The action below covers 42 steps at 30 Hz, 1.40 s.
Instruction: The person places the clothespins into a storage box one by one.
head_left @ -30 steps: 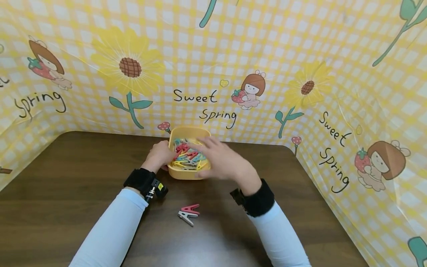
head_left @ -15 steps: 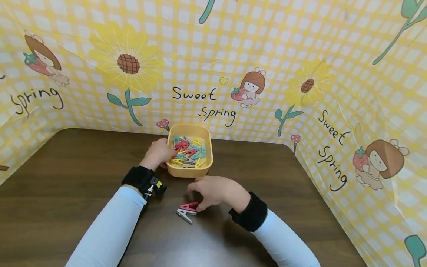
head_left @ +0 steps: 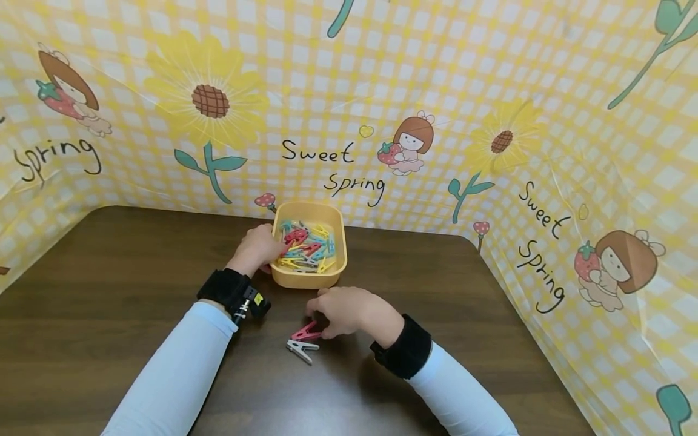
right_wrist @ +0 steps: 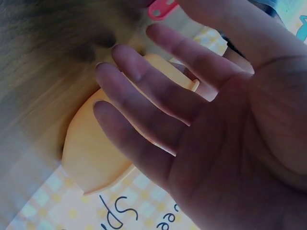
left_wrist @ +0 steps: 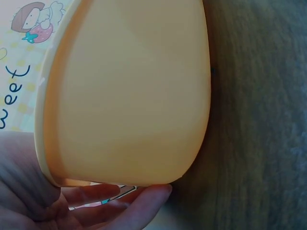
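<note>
My left hand [head_left: 259,247] grips the left side of a yellow plastic basket [head_left: 308,280]; in the left wrist view its fingers [left_wrist: 139,206] wrap the wall. Inside lie several small clothespins [head_left: 312,247] in red, yellow, blue and grey. In front of the basket, my right hand [head_left: 349,312] is low over the table, fingers loosely bent and apart. Its thumb is right at the arms of a red clothespin [head_left: 305,332]. A grey clothespin [head_left: 301,350] lies just nearer. The right wrist view shows the palm and spread fingers [right_wrist: 139,115], the red clothespin's end beside the thumb.
Both hands work over a dark brown wooden table [head_left: 136,290]. A yellow checked cloth [head_left: 338,79] with flowers and cartoon girls stands as a wall along the back and sides, close behind the basket.
My right hand has come from over the basket down to the loose clothespins. The red clothespin has turned slightly and shifted away from the grey one. My left hand stays on the basket.
</note>
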{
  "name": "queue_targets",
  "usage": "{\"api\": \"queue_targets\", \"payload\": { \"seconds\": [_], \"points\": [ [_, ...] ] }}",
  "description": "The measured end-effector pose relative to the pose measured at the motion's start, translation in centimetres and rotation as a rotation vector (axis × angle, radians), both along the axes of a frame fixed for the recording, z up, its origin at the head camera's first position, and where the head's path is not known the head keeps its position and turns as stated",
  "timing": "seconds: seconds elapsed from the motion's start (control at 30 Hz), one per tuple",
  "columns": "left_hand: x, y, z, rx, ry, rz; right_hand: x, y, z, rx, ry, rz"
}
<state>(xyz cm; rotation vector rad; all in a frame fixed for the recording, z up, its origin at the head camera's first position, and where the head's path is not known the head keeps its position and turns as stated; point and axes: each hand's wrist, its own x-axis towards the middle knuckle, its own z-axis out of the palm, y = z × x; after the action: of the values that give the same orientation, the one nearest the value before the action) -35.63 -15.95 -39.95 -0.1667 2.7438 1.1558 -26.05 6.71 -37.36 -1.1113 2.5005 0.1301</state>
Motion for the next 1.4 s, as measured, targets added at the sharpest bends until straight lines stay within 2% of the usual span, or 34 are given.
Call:
{"api": "queue_targets", "payload": {
  "seconds": [0.23, 0.6, 0.93, 1.4],
  "points": [
    [0.3, 0.2, 0.2, 0.002, -0.013, 0.008, 0.6, -0.5, 0.0, -0.005, 0.02, 0.088],
    [-0.1, 0.2, 0.2, -0.014, -0.004, 0.007, 0.5, -0.5, -0.1, 0.03, 0.055, 0.063],
    [0.2, 0.2, 0.3, -0.007, -0.013, 0.004, -0.1, -0.1, 0.3, -0.021, -0.048, -0.012],
    [0.4, 0.2, 0.5, 0.002, -0.016, 0.004, 0.1, 0.7, 2.0, -0.1, -0.086, 0.029]
  ]
}}
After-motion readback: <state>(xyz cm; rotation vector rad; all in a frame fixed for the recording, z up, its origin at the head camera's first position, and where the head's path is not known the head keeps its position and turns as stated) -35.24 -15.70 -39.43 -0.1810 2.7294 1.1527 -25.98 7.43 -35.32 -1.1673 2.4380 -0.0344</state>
